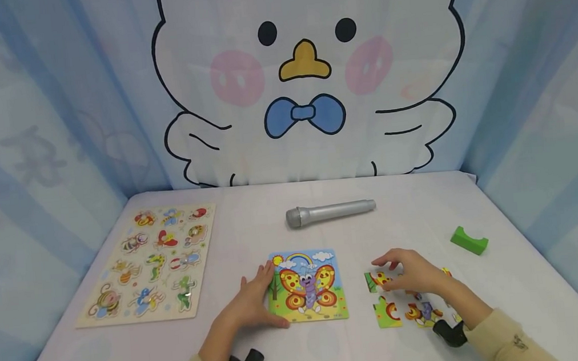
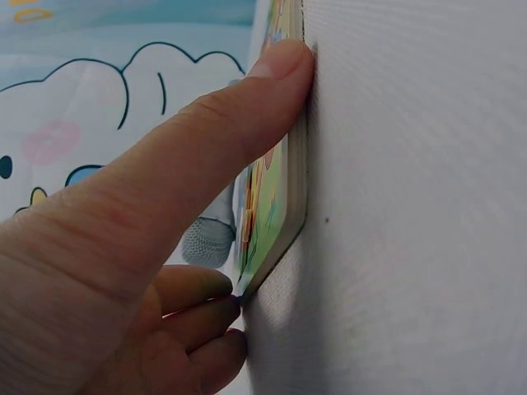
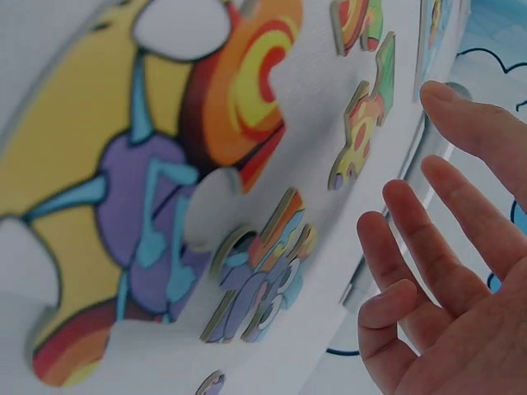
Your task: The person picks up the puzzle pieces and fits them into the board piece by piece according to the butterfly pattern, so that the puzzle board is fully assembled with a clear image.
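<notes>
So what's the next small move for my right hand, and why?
Probably lower the right hand and pinch the loose puzzle piece at the group's upper left in the head view. Its fingers hold nothing, that piece lies just below them, and your left hand already rests against the butterfly board.

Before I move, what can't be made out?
Head: loose puzzle pieces, partly hidden by the right hand.
Head: corner print on the butterfly board, too small to read.
Left wrist: board's picture, nearly edge-on and partly behind the left hand.
Right wrist: bottom puzzle piece, cut off by the frame's edge.
</notes>
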`<state>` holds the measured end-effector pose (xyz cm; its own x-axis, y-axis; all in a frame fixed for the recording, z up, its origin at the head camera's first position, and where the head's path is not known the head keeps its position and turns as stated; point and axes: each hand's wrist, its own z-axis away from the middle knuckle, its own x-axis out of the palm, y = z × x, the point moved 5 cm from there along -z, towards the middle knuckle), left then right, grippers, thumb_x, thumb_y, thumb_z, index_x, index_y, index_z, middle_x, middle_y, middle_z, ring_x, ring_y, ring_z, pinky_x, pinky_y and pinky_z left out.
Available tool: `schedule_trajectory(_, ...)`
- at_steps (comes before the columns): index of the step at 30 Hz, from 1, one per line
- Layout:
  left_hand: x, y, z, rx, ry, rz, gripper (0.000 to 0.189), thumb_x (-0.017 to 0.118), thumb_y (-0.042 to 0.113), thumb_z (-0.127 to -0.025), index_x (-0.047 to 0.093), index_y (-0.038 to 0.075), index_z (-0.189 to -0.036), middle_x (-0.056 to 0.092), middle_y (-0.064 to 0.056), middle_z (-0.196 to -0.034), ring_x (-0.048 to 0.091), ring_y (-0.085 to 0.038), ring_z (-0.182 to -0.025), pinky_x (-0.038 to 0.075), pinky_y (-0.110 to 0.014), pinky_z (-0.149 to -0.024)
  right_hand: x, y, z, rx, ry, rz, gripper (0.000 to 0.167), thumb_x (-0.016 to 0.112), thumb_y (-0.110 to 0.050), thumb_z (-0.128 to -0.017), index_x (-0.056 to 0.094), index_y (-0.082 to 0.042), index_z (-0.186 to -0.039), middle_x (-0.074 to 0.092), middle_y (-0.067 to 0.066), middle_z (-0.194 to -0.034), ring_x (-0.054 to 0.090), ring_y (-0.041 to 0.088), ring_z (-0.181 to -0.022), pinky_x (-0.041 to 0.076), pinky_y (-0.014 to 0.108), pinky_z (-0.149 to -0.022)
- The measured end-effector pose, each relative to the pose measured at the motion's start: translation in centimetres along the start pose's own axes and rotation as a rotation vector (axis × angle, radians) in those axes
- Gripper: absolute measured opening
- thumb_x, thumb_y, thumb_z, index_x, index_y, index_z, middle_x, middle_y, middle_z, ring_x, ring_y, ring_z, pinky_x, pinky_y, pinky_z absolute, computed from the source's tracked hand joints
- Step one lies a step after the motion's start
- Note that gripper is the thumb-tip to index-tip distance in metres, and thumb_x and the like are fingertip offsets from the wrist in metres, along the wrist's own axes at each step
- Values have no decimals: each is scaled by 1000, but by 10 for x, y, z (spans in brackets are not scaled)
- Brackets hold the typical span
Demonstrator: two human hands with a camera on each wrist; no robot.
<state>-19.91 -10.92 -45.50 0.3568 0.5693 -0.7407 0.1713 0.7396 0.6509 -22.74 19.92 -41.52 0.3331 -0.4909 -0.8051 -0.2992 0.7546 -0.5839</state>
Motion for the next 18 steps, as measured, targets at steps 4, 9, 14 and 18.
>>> schedule_trajectory(4, 0, 1, -1, -4, 2, 5, 116, 86, 37, -55, 21, -2, -143, 14, -16, -150, 9, -33, -138, 0, -58, -107, -1, 3, 1, 32, -5, 16, 46, 78, -15, -71, 63, -7, -113, 61, 3, -105, 50, 20, -88, 46, 30, -67)
schedule_trajectory(9, 0, 2, -1, -8, -2, 15, 116, 86, 36, -55, 21, -3, -143, 14, -17, -150, 9, -33, -138, 0, -57, -107, 1, 7, 3, 69, -28, 38, 47, 79, -15, -68, 64, -8, -112, 59, 0, -100, 48, 17, -82, 42, 28, -64)
schedule_trajectory(14, 0, 1, 0, -11, -2, 12, 116, 86, 36, -55, 21, -3, -143, 14, -17, -150, 9, -33, -138, 0, -58, -107, 4, 8, 2, 67, -48, 63, 46, 79, -16, -69, 64, -8, -112, 59, -3, -97, 46, 16, -80, 41, 27, -63)
schedule_trajectory(18, 0, 1, 0, -5, 4, 11, 117, 87, 37, -55, 21, -4, -142, 14, -18, -150, 9, -34, -137, 0, -59, -107, 5, 7, 0, 51, -44, 119, 43, 79, -16, -69, 65, -8, -110, 59, -5, -95, 46, 14, -78, 41, 27, -64)
